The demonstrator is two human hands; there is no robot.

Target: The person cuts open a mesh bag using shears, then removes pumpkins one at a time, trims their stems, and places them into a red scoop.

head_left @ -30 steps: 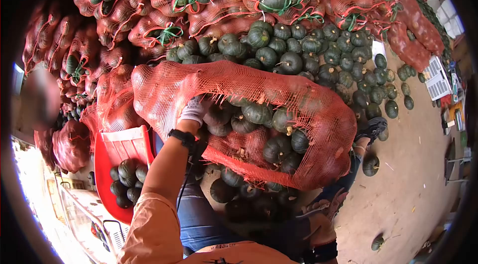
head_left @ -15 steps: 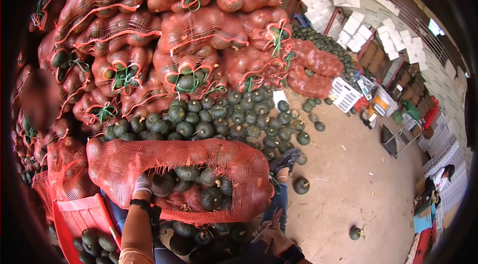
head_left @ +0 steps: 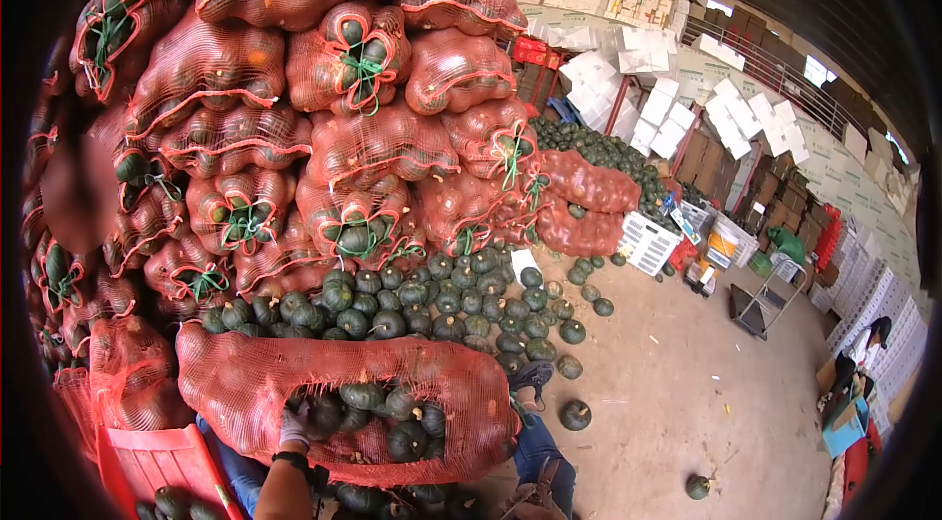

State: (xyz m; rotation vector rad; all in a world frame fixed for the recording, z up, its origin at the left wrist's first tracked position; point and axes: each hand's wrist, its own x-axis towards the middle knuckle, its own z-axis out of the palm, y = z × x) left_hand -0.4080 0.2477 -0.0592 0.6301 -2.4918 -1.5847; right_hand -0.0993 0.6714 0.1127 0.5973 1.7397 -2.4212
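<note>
My left hand (head_left: 293, 428), in a pale glove with a dark band at the wrist, grips the left edge of a torn opening in a red mesh bag (head_left: 235, 381). Its fingertips are partly hidden by the netting and sit right beside a dark green pumpkin (head_left: 324, 414). The bag lies on its side across my legs, with several pumpkins showing through the frayed hole. Only a blurred brownish part of my right hand (head_left: 533, 500) shows at the bottom edge, near my right knee; its fingers are cut off from view.
Stacked mesh bags (head_left: 378, 142) of pumpkins rise behind loose pumpkins (head_left: 461, 299). A red plastic chute or tray (head_left: 162, 461) with pumpkins stands at the lower left. To the right are a single pumpkin (head_left: 575, 414), a white crate (head_left: 648, 243) and a hand trolley (head_left: 765, 304).
The view has tilted up, so everything sits lower in the picture. My left hand is still at the bag's opening. My right hand has mostly dropped out of view at the bottom.
</note>
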